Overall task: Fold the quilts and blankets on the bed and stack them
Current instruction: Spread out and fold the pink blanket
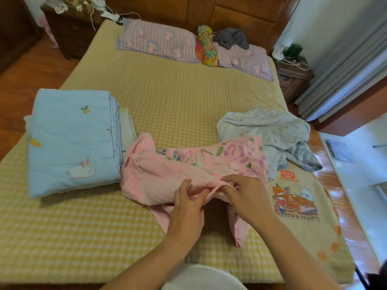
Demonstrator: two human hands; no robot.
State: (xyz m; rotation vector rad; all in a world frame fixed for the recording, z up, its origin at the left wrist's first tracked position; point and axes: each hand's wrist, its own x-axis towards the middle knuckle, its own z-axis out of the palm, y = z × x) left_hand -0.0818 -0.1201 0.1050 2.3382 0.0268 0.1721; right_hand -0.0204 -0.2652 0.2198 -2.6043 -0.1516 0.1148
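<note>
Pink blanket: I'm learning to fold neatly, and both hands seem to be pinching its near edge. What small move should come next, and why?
Probably draw the left hand and right hand apart along the edge to stretch it straight. The pink blanket is bunched and crumpled, both hands pinch it close together, and it cannot yet fold flat like the blue quilt beside it.

Bedroom with wooden furniture and a wood floor

A wooden headboard [230, 11] stands behind the bed [178, 91]. A dark nightstand [69, 34] sits on the left, another nightstand [293, 78] on the right. Grey curtains [343, 65] hang at the right wall over the glossy wood floor [31, 65].
</note>
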